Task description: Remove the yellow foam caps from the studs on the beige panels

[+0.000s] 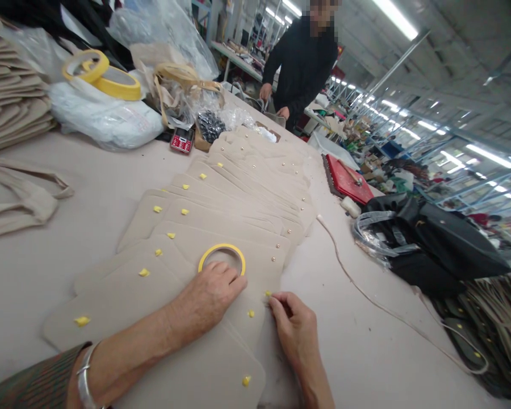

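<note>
Broad pale beige worktable: fills the lower view and runs away towards the upper middle.
Overlapping flat beige panels with rounded corners: fanned out in a long row down the middle of the worktable, from its far part to the near side.
Co-worker in black clothing: stands beyond the far end of the row, arms lowered.
Black bag with handles in clear plastic: lies on the right part of the worktable.
Left hand: comes in from the lower left, forearm slanting up to the right, a silver-coloured metal bangle near the cuff; palm down over the panels, fingers curled over the near rim of a narrow, yellow, ring-shaped tape roll, gripping it.
Right hand: rises from the bottom, right of the left hand, forearm nearly upright; thumb and forefinger tips meet at a panel's right edge, the other fingers curled. Whether the tips grip the edge or tape, I cannot tell.
Tape roll: on or just above the panels, ring opening visible.
Small bright yellow tape scraps: dotted along panel ends, one right at the right fingertips.
Tiny round metal studs: dot the right ends of the farther panels.
</note>
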{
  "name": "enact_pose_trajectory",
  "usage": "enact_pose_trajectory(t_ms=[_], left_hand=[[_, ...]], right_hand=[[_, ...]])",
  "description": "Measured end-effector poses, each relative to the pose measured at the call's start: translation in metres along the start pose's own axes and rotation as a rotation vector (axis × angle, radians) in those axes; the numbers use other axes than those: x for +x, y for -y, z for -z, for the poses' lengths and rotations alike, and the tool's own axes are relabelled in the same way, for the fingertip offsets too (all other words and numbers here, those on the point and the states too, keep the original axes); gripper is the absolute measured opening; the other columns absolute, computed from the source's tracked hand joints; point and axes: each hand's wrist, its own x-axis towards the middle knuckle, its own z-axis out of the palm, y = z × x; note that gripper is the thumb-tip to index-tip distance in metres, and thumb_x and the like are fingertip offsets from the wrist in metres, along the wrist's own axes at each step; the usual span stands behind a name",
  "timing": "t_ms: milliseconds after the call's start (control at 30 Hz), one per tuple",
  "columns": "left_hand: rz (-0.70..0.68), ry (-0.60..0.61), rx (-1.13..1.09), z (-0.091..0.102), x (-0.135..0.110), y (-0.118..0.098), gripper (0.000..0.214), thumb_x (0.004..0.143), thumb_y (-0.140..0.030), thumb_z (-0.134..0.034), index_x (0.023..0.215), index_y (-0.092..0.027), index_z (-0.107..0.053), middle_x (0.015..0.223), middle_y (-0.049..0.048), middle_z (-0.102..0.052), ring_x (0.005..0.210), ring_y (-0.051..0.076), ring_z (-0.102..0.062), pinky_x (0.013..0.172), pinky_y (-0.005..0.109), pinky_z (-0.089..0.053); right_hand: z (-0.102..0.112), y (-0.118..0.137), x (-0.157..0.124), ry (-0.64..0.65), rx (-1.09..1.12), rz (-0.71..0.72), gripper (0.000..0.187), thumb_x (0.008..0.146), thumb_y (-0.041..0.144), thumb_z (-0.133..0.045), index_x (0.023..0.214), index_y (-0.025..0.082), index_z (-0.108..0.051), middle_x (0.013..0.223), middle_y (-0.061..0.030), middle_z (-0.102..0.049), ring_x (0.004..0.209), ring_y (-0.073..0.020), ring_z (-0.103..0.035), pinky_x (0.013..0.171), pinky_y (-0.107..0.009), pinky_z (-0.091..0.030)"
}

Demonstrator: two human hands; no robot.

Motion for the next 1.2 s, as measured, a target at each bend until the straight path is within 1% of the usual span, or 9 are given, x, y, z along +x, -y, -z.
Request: enact_pose_trajectory(t_ms=[100, 233, 400, 533, 600, 733, 900, 1033, 1200], left_hand=[[-0.005, 0.007, 0.004, 0.001, -0.001, 0.000, 0.016, 0.087, -0.005, -0.045, 0.085, -0.017, -0.055, 0.080, 0.0051, -0.055, 0.076, 0.023, -0.045, 0.072, 0.037, -0.035], [-0.015, 0.021, 0.007, 0.003, -0.001, 0.000, 0.015, 0.087, -0.006, -0.046, 0.085, -0.018, -0.055, 0.081, 0.0050, -0.056, 0.075, 0.024, -0.047, 0.070, 0.038, -0.038], [-0.018, -0.022, -0.092, 0.015, -0.002, -0.001, 0.020, 0.090, -0.005, -0.041, 0.091, -0.018, -0.056, 0.081, 0.0036, -0.059, 0.075, 0.021, -0.053, 0.069, 0.034, -0.045], [-0.070, -0.195, -0.280, 0.028, -0.006, -0.004, 0.019, 0.097, -0.013, -0.042, 0.110, -0.019, -0.054, 0.083, 0.0013, -0.064, 0.075, 0.015, -0.061, 0.067, 0.024, -0.050], [-0.106, -0.257, -0.341, 0.032, -0.008, -0.006, 0.029, 0.098, -0.017, -0.043, 0.126, -0.019, -0.048, 0.095, 0.0030, -0.069, 0.083, 0.013, -0.066, 0.074, 0.022, -0.053], [-0.096, -0.204, -0.307, 0.034, -0.009, -0.013, 0.047, 0.100, -0.022, -0.039, 0.146, -0.019, -0.028, 0.114, 0.0075, -0.069, 0.100, 0.014, -0.067, 0.085, 0.023, -0.055], [-0.094, -0.198, -0.229, 0.029, -0.010, -0.019, 0.038, 0.101, -0.024, -0.035, 0.138, -0.014, -0.034, 0.102, 0.0074, -0.072, 0.089, 0.015, -0.070, 0.075, 0.023, -0.057], [-0.087, -0.166, -0.245, 0.027, -0.011, -0.022, 0.027, 0.101, -0.021, -0.034, 0.126, -0.016, -0.043, 0.092, 0.0040, -0.071, 0.080, 0.016, -0.069, 0.067, 0.024, -0.054], [-0.023, -0.106, -0.320, 0.028, -0.008, -0.024, 0.018, 0.098, -0.015, -0.035, 0.093, -0.020, -0.052, 0.076, -0.0012, -0.062, 0.068, 0.014, -0.062, 0.059, 0.024, -0.044]], right_hand=[[-0.008, 0.003, -0.002, -0.071, -0.160, 0.114, 0.022, 0.091, 0.031, -0.051, 0.087, 0.019, -0.070, 0.086, -0.0070, -0.072, 0.079, -0.0201, -0.066, 0.074, -0.029, -0.046], [-0.015, 0.010, 0.008, -0.103, -0.255, 0.110, 0.024, 0.091, 0.028, -0.049, 0.081, 0.019, -0.069, 0.079, -0.0059, -0.071, 0.073, -0.0189, -0.064, 0.071, -0.028, -0.043], [-0.005, 0.018, 0.016, 0.000, -0.263, 0.029, 0.021, 0.086, 0.026, -0.053, 0.072, 0.019, -0.066, 0.070, -0.0023, -0.067, 0.064, -0.0166, -0.060, 0.063, -0.026, -0.039], [0.009, 0.020, 0.011, 0.166, -0.198, -0.001, 0.020, 0.084, 0.024, -0.056, 0.069, 0.020, -0.068, 0.067, -0.0012, -0.068, 0.063, -0.0168, -0.061, 0.059, -0.026, -0.040], [0.012, 0.022, 0.006, 0.133, -0.109, 0.065, 0.017, 0.086, 0.025, -0.057, 0.078, 0.020, -0.071, 0.074, -0.0027, -0.070, 0.069, -0.0175, -0.063, 0.063, -0.027, -0.043], [0.006, 0.036, -0.005, -0.034, 0.111, 0.354, 0.018, 0.091, 0.022, -0.055, 0.104, 0.019, -0.067, 0.090, -0.0057, -0.070, 0.078, -0.0162, -0.063, 0.071, -0.027, -0.050], [-0.007, 0.055, -0.010, -0.078, 0.067, 0.642, 0.020, 0.091, 0.010, -0.050, 0.101, 0.020, -0.063, 0.091, -0.0056, -0.068, 0.084, -0.0157, -0.062, 0.076, -0.027, -0.051], [-0.015, 0.052, -0.010, -0.170, -0.034, 0.715, 0.018, 0.090, 0.008, -0.046, 0.087, 0.018, -0.061, 0.072, -0.0032, -0.063, 0.068, -0.0147, -0.058, 0.064, -0.025, -0.048], [-0.022, 0.047, -0.009, -0.310, -0.105, 0.743, 0.016, 0.088, 0.007, -0.049, 0.086, 0.017, -0.060, 0.069, -0.0028, -0.063, 0.063, -0.0136, -0.057, 0.061, -0.024, -0.047]])
